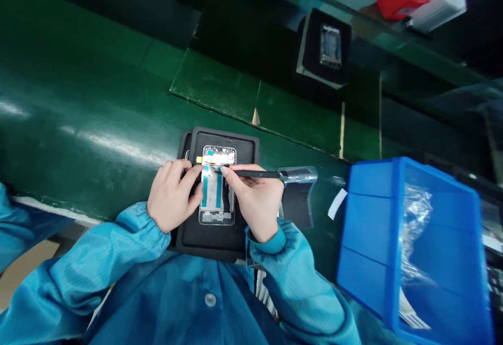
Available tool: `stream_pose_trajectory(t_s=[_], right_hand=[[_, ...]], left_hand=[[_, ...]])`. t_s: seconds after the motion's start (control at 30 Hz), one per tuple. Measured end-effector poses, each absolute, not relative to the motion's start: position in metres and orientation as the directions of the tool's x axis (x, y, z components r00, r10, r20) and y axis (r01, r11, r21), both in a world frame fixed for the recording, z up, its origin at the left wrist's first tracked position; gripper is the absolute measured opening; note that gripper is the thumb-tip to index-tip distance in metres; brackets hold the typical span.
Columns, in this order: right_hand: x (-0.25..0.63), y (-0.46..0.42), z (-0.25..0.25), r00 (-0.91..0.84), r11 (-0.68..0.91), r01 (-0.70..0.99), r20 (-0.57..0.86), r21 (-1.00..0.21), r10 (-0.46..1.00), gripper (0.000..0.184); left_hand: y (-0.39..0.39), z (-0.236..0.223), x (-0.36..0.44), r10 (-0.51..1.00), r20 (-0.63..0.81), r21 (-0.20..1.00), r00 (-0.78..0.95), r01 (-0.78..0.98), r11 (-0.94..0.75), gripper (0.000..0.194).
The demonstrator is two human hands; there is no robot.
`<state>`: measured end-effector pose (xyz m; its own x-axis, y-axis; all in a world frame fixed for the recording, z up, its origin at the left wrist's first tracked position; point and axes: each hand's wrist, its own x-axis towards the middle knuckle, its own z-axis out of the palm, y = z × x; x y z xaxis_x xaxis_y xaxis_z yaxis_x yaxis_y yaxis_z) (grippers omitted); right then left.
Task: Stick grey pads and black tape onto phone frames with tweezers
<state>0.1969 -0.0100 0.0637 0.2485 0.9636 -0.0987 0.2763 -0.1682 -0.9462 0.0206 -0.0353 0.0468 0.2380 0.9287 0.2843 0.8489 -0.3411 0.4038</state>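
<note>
On the green tabletop (78, 125), a black rubber tray (220, 143) holds an open phone frame (218, 185) directly between your hands. Your left hand (175, 195): fingers resting across the frame's ribbon cables (206, 187). Your right hand (257, 203): pinching a black spudger (255, 174), tip at the frame. Hands: close together, not clamped together. Beyond the right hand: a blue plastic bin (408, 245). Near edge of tabletop (51, 208): beside your left sleeve (110, 240).

We are looking forward and down from the person's head, close above the left hand (175, 195) and right hand (255, 203).
</note>
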Motion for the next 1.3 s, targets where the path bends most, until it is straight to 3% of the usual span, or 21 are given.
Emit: stream_pose_trajectory(t_s=[0.5, 0.87, 1.13, 1.3], right_hand=[[0.197, -0.011, 0.063, 0.243, -0.154, 0.333, -0.073, -0.930, 0.967, 0.019], [0.201, -0.012, 0.064, 0.246, -0.153, 0.364, -0.064, -0.919, 0.967, 0.018], [0.222, -0.045, 0.077, 0.395, -0.186, 0.315, -0.050, -0.931, 0.917, 0.016], [0.237, -0.072, 0.062, 0.478, -0.132, 0.264, 0.011, -0.955, 0.878, 0.014]], left_hand=[[-0.034, 0.053, 0.020, 0.915, 0.283, 0.333, 0.288, 0.865, -0.375, 0.032], [-0.027, 0.069, 0.020, 0.832, 0.196, 0.111, 0.518, 0.832, -0.544, 0.036], [-0.019, 0.071, 0.018, 0.793, 0.124, 0.120, 0.596, 0.784, -0.608, 0.039], [-0.019, 0.068, -0.001, 0.732, 0.128, 0.252, 0.669, 0.692, -0.676, 0.033]])
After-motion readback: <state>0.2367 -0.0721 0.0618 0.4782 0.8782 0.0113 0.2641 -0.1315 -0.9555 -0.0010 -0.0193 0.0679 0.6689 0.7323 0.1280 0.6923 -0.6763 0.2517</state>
